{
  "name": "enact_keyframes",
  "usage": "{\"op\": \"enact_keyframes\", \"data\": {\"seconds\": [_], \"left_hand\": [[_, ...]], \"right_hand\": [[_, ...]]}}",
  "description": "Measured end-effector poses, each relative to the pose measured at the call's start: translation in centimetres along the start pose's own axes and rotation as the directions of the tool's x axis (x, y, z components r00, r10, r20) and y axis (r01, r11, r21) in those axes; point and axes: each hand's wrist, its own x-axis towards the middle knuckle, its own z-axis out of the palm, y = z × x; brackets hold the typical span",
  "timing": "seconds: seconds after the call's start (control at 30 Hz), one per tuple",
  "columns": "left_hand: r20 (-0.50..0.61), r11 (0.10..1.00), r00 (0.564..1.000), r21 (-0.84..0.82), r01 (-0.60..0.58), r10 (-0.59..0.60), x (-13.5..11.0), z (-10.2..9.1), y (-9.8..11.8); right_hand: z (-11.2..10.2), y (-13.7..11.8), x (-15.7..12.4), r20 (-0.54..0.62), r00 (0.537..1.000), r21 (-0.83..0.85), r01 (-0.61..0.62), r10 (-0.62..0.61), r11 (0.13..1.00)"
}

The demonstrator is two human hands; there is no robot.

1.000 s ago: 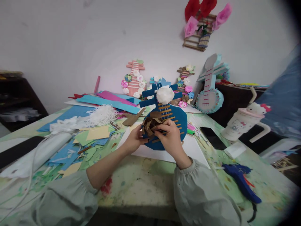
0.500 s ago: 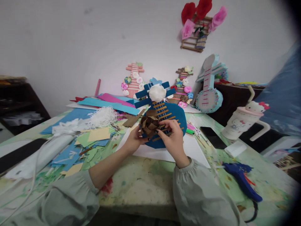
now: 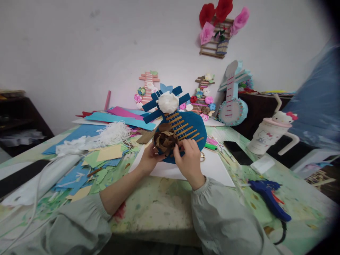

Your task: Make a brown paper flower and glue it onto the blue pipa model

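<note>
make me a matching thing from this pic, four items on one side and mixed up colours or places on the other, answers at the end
Column one
1. phone
2. brown flower
3. glue gun
4. cup

Column two
A. pink and white
B. mostly blue
C. black, lying flat
D. in front of the blue lute, between the left hand and right hand

Right pairs: 1-C, 2-D, 3-B, 4-A
</note>
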Motion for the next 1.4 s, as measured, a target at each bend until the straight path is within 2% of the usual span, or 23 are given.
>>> {"op": "enact_keyframes", "data": {"seconds": [0.3,0.53,0.67,0.8,0.97,1.2,1.4], "left_hand": [[0.002,0.997,0.999,0.066,-0.048,0.047,0.3,-0.2,-0.9],[-0.007,0.995,0.997,0.057,-0.078,0.078,0.4,-0.3,-1.0],[-0.009,0.995,0.996,0.038,-0.087,0.087,0.4,-0.2,-1.0],[-0.011,0.997,0.998,0.038,-0.067,0.068,0.5,-0.3,-1.1],[0.051,0.981,0.986,0.104,-0.163,0.159,0.4,-0.3,-1.1],[0.087,0.955,0.971,0.183,-0.235,0.223,0.1,0.0,-0.6],[0.100,0.947,0.966,0.197,-0.255,0.239,0.0,0.1,-0.7]], "right_hand": [[0.1,-1.0,-0.3,0.037,0.993,0.046,0.106,-0.108,0.993],[0.3,-1.1,-0.5,0.003,0.995,0.235,0.093,-0.097,0.968],[0.0,-1.0,-0.2,-0.023,0.999,0.313,0.037,-0.031,0.949],[-0.2,-0.6,0.4,-0.091,0.989,0.375,-0.074,0.117,0.924],[-0.3,0.0,0.9,-0.054,0.977,0.367,-0.172,0.205,0.914],[0.1,0.4,0.8,-0.039,0.974,0.269,-0.205,0.223,0.941],[0.1,0.6,0.8,-0.085,0.978,0.228,-0.165,0.188,0.960]]}}
